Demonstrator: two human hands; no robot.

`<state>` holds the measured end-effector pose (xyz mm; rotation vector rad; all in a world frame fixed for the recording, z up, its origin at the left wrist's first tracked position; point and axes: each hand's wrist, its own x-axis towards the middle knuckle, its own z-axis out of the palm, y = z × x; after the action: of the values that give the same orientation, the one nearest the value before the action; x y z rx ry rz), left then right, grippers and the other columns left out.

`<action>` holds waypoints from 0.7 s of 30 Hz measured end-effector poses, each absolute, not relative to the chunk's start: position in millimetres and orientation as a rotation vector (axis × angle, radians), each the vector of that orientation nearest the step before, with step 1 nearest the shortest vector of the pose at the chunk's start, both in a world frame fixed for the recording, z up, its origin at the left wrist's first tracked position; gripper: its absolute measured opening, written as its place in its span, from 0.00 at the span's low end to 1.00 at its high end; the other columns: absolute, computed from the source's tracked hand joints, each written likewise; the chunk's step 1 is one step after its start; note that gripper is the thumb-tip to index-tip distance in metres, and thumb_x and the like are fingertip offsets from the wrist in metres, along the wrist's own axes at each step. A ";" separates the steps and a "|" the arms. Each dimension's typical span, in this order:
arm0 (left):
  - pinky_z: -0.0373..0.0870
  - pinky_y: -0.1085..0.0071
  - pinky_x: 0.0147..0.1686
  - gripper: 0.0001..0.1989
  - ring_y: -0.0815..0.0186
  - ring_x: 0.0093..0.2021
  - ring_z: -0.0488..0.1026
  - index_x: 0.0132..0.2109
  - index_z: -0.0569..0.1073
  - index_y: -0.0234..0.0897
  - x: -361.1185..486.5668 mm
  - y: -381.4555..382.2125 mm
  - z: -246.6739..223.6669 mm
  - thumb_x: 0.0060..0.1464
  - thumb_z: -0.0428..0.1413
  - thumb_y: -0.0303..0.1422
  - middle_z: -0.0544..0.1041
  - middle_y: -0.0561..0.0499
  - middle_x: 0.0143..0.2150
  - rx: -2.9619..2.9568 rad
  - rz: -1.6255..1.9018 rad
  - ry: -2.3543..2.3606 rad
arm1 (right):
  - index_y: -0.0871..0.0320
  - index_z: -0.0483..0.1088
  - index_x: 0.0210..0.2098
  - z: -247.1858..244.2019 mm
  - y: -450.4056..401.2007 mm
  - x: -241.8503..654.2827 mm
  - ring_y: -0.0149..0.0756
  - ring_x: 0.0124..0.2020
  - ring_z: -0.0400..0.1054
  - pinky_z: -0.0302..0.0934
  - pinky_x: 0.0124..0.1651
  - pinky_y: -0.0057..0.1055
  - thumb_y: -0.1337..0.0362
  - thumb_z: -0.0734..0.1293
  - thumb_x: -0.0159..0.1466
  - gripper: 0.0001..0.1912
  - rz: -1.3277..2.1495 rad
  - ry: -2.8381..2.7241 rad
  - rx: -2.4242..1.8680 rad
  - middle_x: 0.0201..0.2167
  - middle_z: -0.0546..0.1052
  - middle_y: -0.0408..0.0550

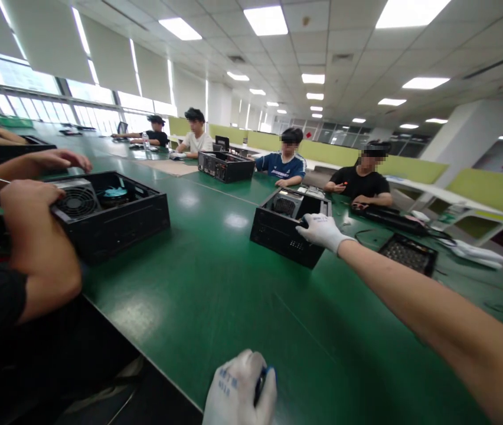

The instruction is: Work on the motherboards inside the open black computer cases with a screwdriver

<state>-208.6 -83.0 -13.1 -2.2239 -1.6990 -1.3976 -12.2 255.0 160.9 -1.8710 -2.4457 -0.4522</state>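
My right hand (320, 230), in a white glove, reaches far forward and grips the near right rim of a black computer case (273, 236). The case lies open side up on the green table, and a grey power supply (286, 204) shows inside it. Close to me, at the bottom of the view, my left hand (240, 389), also gloved, is curled closed above the table's front edge. Something dark with a bit of blue shows between its thumb and fingers, too little to name.
At left a co-worker's bare hands (34, 192) are at another open computer case (118, 227). A third case (225, 166) stands further back, with several people seated beyond. A black perforated panel (408, 254), cables and white gloves (477, 254) lie at right on the green table (207, 283).
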 end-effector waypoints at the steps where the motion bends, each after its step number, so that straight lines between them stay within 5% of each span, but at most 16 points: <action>1: 0.72 0.70 0.30 0.07 0.65 0.27 0.75 0.39 0.70 0.41 -207.9 -82.7 -14.0 0.68 0.50 0.33 0.73 0.52 0.29 -2.244 -1.394 -1.708 | 0.62 0.74 0.52 161.1 237.4 -7.5 0.48 0.52 0.74 0.67 0.55 0.47 0.49 0.65 0.72 0.22 -0.446 -2.468 -1.834 0.50 0.79 0.59; 7: 0.68 0.70 0.29 0.09 0.66 0.28 0.75 0.37 0.69 0.41 -207.2 -82.8 -11.4 0.69 0.51 0.33 0.73 0.53 0.29 -2.349 -1.374 -1.750 | 0.61 0.75 0.45 164.1 113.4 33.6 0.49 0.45 0.76 0.63 0.47 0.37 0.48 0.62 0.70 0.22 -0.349 -2.577 -1.630 0.42 0.82 0.59; 12: 0.70 0.71 0.30 0.10 0.66 0.28 0.75 0.37 0.70 0.40 -207.5 -88.7 2.4 0.70 0.50 0.34 0.74 0.53 0.29 -2.312 -1.470 -1.769 | 0.58 0.76 0.41 162.9 11.5 74.9 0.47 0.41 0.74 0.64 0.47 0.39 0.49 0.64 0.69 0.18 -0.227 -2.591 -1.464 0.38 0.80 0.54; 21: 0.66 0.69 0.31 0.05 0.66 0.30 0.71 0.39 0.71 0.39 -179.7 -110.7 121.3 0.65 0.52 0.29 0.72 0.52 0.31 -2.479 -1.439 -1.385 | 0.53 0.73 0.38 162.7 -104.0 125.4 0.45 0.34 0.71 0.67 0.40 0.45 0.57 0.68 0.66 0.06 -0.161 -2.553 -1.138 0.32 0.77 0.51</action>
<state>-179.7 -110.7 121.3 -2.4793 -1.3851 -1.4391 125.4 -104.0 162.7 -1.1379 -2.5534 -0.1610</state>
